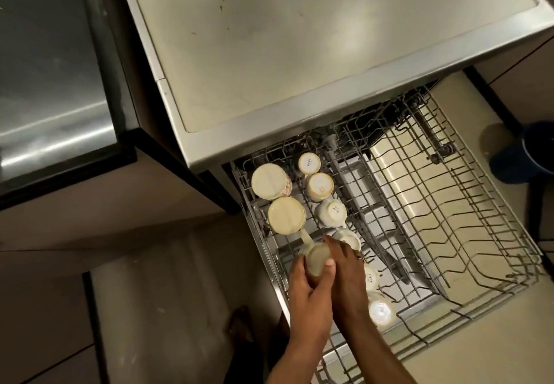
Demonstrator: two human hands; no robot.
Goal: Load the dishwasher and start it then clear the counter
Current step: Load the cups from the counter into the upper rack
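The dishwasher's upper wire rack (449,233) is pulled out below the steel counter (299,39). Several cream cups stand upside down along its left side, among them two wide ones (271,181) (286,215) and smaller ones (319,186) (331,212). My left hand (305,290) grips a cream cup (316,259) at the rack's front left, its handle pointing away from me. My right hand (347,275) lies against that cup from the right, fingers stretched over it. More cups (371,277) (381,311) sit just right of my right wrist.
The rack's right half holds bare tines and wire rows. A dark blue bucket (527,152) stands on the floor at the far right. A steel-fronted appliance (54,84) is at the left. My foot (239,323) shows on the floor beside the dishwasher.
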